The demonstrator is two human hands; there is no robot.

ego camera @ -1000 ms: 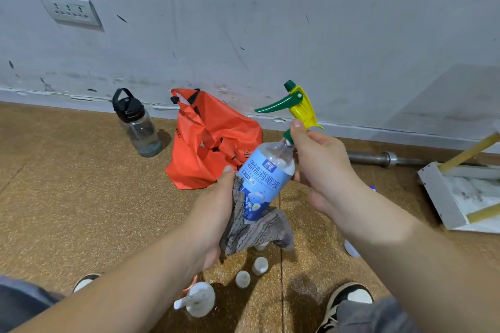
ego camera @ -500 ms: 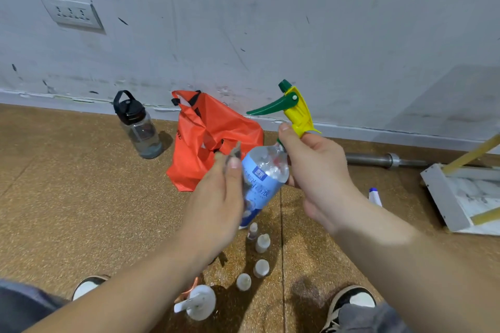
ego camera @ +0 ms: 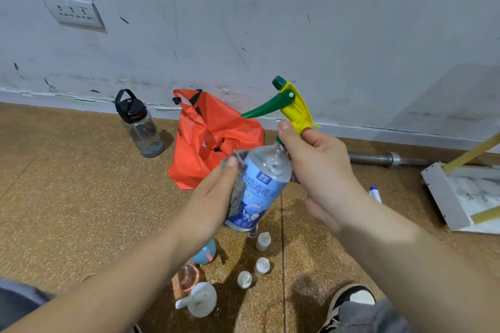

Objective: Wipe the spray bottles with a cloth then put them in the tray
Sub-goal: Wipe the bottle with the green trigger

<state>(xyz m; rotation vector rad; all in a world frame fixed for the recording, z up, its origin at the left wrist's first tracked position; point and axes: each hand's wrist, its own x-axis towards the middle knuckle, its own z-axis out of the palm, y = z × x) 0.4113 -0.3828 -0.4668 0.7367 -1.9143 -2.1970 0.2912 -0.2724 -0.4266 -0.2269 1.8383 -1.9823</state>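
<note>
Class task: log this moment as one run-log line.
phase: wiping | right hand: grips spray bottle neck | left hand: holds cloth against bottle body

Small bottles cluster under the left hand, bag beyond it; floor lies open to its left.

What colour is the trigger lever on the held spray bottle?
Green, on a yellow sprayer head; the trigger lever shows clearly in the head view.

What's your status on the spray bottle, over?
Right hand grips spray bottle neck. Left hand presses cloth on label. Tray at right, small bottle lying before it.
</note>
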